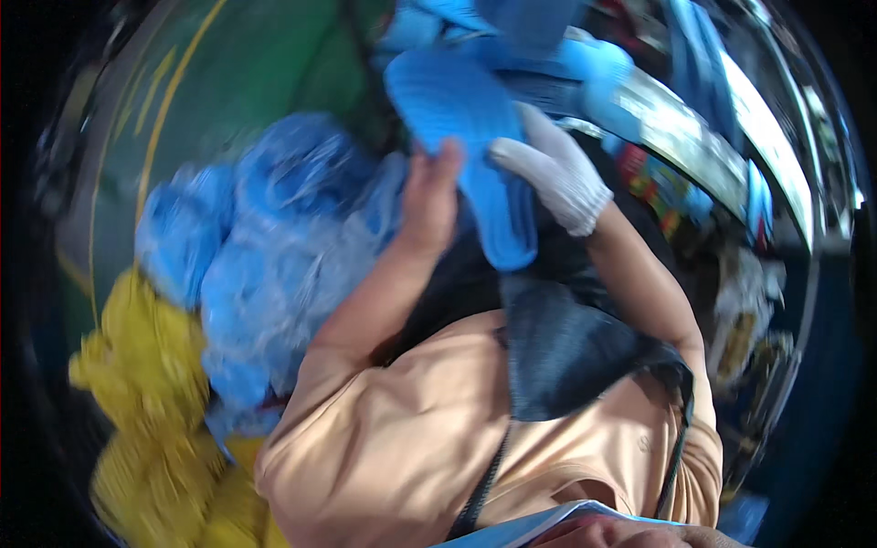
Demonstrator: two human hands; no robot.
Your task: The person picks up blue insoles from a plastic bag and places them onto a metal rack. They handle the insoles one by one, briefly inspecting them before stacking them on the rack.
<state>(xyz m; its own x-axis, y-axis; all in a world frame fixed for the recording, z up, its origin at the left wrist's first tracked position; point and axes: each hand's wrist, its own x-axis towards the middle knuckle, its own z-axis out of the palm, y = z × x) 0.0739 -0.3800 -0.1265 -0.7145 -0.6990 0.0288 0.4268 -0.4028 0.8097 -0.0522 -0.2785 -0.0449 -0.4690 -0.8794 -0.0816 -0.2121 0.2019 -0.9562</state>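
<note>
Blue and ridged, a sole-shaped piece point(468, 119) is being held near the upper centre of the frame, its long axis slanting from upper left to lower right. Left of it, the bare left hand point(431, 196) is gripping its edge, thumb in front; right of it, equally near, the white-gloved right hand point(555, 173) is pinching the opposite edge. Bulging blue bags point(279, 274) are lying at left, yellow bags point(151, 352) below them.

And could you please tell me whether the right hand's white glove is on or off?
On: the white glove covers the right hand, its cuff reaching the wrist.
</note>
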